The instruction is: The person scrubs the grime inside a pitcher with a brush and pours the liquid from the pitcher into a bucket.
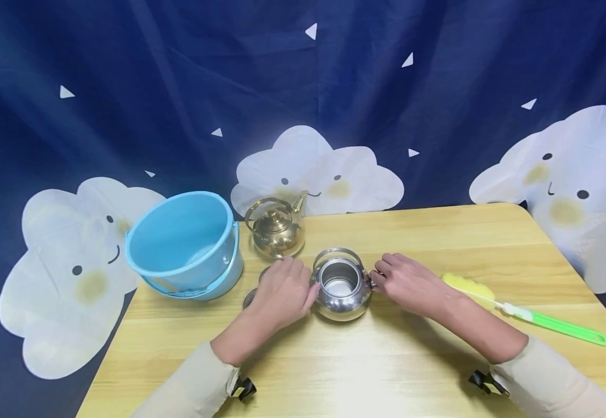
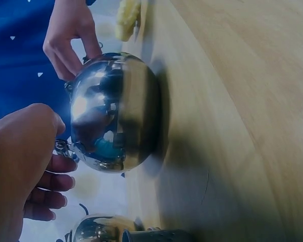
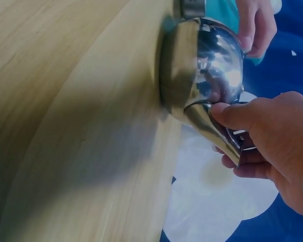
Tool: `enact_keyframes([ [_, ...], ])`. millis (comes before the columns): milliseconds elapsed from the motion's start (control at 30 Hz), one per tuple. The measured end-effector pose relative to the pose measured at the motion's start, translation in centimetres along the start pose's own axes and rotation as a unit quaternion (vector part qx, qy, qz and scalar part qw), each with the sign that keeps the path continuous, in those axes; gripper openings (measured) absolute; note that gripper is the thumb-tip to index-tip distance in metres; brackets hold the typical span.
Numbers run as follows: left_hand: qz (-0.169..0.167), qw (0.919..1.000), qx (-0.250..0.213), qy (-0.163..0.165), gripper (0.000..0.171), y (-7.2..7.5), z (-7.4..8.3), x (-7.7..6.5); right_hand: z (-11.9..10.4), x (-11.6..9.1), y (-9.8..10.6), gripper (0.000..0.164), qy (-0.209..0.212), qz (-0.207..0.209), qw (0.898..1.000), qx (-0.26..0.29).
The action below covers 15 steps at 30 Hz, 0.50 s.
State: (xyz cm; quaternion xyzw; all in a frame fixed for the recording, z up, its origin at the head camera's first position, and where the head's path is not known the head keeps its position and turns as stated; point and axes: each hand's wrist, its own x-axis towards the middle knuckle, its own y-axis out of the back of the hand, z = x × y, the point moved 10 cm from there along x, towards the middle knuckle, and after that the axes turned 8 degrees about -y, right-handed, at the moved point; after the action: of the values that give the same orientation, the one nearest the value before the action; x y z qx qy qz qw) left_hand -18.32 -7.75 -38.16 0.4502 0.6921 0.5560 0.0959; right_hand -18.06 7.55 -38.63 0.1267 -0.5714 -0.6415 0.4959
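A silver kettle (image 1: 341, 305) stands lidless on the wooden table, its mouth facing up and its loop handle (image 1: 338, 251) raised toward the back. My right hand (image 1: 407, 284) pinches its spout (image 3: 212, 128) between thumb and fingers. At the kettle's other side is my left hand (image 1: 284, 290), thumb close to the handle joint (image 2: 65, 147) and fingers loosely bent below it; contact is hard to tell. Partly hidden behind that hand, a round metal piece (image 1: 248, 298) lies on the table. A small metal cylinder (image 3: 193, 9) shows beyond the kettle in the right wrist view.
A gold kettle (image 1: 279, 238) with its lid on stands behind my left hand. Left of it is a light blue bucket (image 1: 224, 284). A yellow sponge brush (image 1: 470, 287) with a green handle (image 1: 569, 330) lies at the right. A dark blue curtain (image 1: 261, 69) hangs behind the table.
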Motion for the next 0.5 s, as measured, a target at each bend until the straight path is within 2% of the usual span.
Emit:
enact_keyframes([
  [300, 0.017, 0.9998, 0.01, 0.009, 0.036, -0.2, 0.2, 0.6, 0.5, -0.5, 0.9, 0.015, -0.001, 0.027, 1.0, 0.013],
  [500, 0.044, 0.9984, 0.033, 0.015, 0.032, -0.1, 0.5, 0.8, 0.7, -1.0, 1.2, 0.012, -0.003, 0.035, 0.999, 0.018],
])
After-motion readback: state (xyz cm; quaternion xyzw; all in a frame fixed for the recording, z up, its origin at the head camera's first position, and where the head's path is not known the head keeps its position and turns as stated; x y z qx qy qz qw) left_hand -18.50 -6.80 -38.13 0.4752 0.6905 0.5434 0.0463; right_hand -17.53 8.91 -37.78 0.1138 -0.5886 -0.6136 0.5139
